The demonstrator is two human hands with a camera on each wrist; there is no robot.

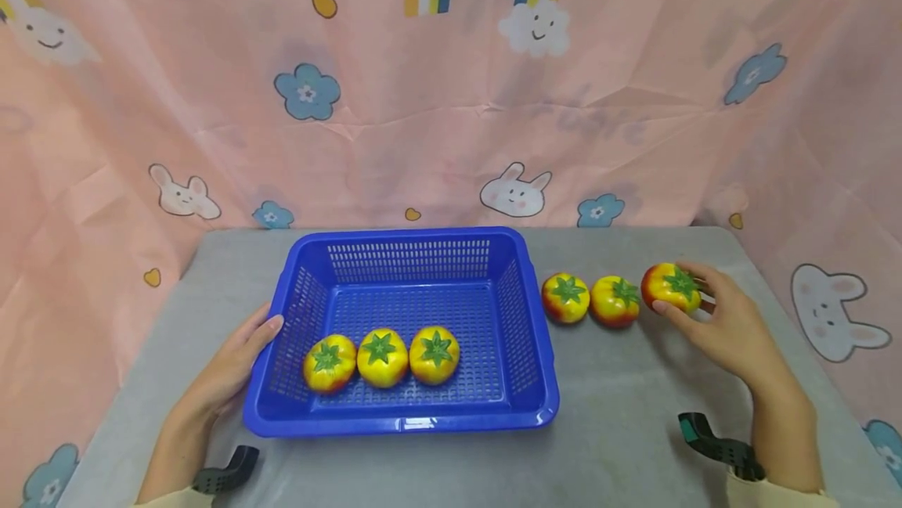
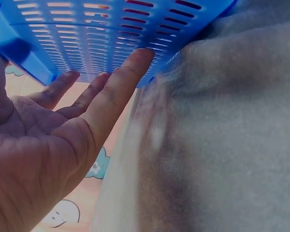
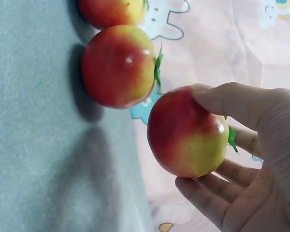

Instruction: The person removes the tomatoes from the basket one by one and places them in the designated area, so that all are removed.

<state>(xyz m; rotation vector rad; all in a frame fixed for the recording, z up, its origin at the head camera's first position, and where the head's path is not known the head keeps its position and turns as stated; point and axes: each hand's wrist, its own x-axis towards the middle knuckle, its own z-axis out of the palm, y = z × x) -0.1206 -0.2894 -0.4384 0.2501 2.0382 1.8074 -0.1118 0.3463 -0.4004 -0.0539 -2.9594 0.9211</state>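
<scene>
My right hand (image 1: 729, 320) holds a yellow-and-red tomato (image 1: 669, 286) with a green star-shaped leaf top, thumb on one side and fingers on the other. In the right wrist view this tomato (image 3: 186, 135) is raised off the table, apart from its shadow. Two similar tomatoes, a nearer one (image 1: 615, 302) and one by the basket (image 1: 566, 298), sit on the table to its left. My left hand (image 1: 236, 355) grips the left side of a blue plastic basket (image 1: 402, 423), thumb at the rim and fingers against the slotted outer wall (image 2: 111, 36). Three tomatoes (image 1: 380, 358) lie in a row inside, toward the front left.
The grey table (image 1: 613, 430) carries the basket at its middle. Behind and beside it hangs a pink curtain (image 1: 395, 140) printed with rabbits, flowers and rainbows. Black straps (image 1: 719, 441) with camera mounts sit on both wrists.
</scene>
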